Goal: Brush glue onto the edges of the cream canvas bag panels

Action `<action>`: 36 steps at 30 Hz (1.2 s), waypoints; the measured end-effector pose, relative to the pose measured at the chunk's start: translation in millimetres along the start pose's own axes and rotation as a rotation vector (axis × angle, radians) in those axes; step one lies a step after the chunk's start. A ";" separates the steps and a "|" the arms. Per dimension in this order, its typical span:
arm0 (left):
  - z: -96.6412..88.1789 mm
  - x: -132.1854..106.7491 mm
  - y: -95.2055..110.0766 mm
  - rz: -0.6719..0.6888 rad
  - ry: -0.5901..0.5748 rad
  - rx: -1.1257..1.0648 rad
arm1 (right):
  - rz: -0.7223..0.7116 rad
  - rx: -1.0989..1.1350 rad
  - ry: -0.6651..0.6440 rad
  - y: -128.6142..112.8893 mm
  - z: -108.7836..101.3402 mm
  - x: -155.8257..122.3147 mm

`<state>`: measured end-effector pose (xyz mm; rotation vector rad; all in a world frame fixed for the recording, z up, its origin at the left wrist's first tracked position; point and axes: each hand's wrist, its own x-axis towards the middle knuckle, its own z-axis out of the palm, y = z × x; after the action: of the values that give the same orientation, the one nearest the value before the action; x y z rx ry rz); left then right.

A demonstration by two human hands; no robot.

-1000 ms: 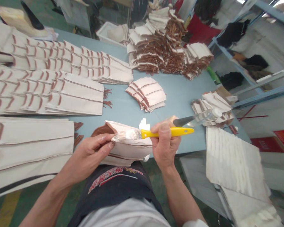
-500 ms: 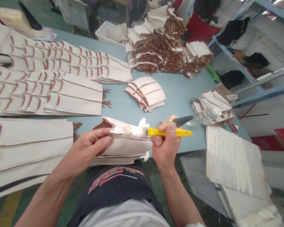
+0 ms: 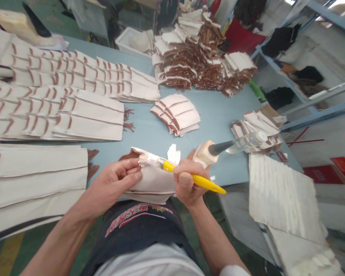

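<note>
Bristles (image 3: 147,160) of yellow-handled brush (image 3: 202,183) at cream piece (image 3: 158,180), near edge of bench (image 3: 221,115).
Left hand (image 3: 112,183): fingers pinch the piece's left end, likely steadying it against brush pressure. Right hand (image 3: 189,182): fingers closed round the handle towards the bristle end, probably for control. Cream panels (image 3: 89,111) on left lie overlapped in rows, presumably so each lifts off easily.

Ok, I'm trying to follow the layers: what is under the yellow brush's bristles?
A cream piece, with brown showing at its upper left. The bristles cover the surface directly beneath them, and the right hand hides part of its right end.
</note>
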<state>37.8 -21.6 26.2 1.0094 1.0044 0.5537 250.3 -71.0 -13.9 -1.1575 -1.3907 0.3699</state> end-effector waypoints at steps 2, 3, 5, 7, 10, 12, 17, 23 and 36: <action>-0.7 2.2 -3.9 -0.011 0.042 -0.045 | -0.125 0.038 0.115 -5.0 -1.4 1.8; -1.2 3.2 -5.1 -0.015 0.060 -0.063 | -0.178 0.056 0.169 -8.1 -2.4 2.9; -2.0 4.4 -5.2 -0.033 0.077 -0.084 | -0.240 0.061 0.204 -13.0 -4.4 5.0; -2.5 4.5 -3.1 -0.063 0.078 -0.097 | -0.307 0.047 0.160 -13.9 -5.2 6.8; -2.6 4.2 0.2 -0.098 0.061 -0.086 | -0.406 0.030 0.036 -7.9 -3.9 9.7; -2.6 4.4 0.8 -0.088 0.072 -0.065 | -0.403 0.017 0.013 -3.5 -3.4 11.2; -2.1 6.3 0.1 -0.074 0.087 -0.074 | -0.282 0.030 0.038 -4.3 -6.8 11.0; -2.8 9.7 2.6 -0.094 0.038 -0.105 | -0.313 -0.032 0.070 -3.3 0.9 18.8; -6.9 17.3 5.6 -0.087 0.021 -0.162 | -0.246 -0.065 0.071 2.8 14.9 32.9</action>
<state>40.0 -2.6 22.7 0.8145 1.0006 0.5645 245.8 -37.5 -0.8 -1.0271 -1.4713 0.1079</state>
